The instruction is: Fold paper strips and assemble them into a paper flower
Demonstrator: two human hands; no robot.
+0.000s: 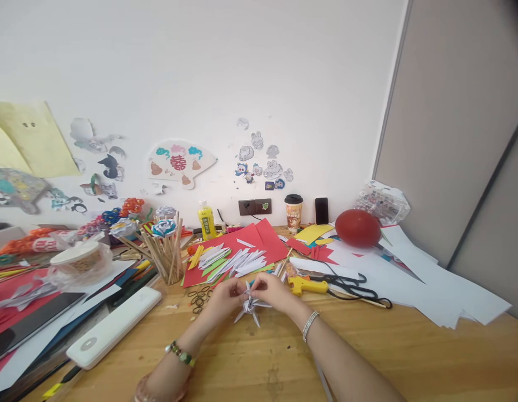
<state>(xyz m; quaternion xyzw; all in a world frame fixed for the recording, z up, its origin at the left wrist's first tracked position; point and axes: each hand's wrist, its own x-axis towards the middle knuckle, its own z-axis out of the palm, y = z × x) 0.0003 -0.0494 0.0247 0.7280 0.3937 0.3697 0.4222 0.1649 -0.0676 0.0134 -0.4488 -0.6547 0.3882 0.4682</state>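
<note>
Both my hands meet at a white folded-paper star (251,307) with several pointed arms, just above the wooden table (259,363). My left hand (226,297) pinches the star's upper left side. From the right, my right hand (270,290) grips its upper part between thumb and fingers. Parts of the star's top are hidden behind the fingertips. Beside my left hand lies a heap of rubber bands (198,300). Just beyond the hands, folded white paper strips (242,261) are piled on red paper (267,237).
A yellow glue gun (308,285) and black-handled scissors (359,290) lie to the right, near white sheets (405,279) and a red balloon (358,228). A bundle of sticks (169,259), a drink bottle (206,220) and a white oblong device (114,328) stand or lie left. A cup (293,213) stands behind.
</note>
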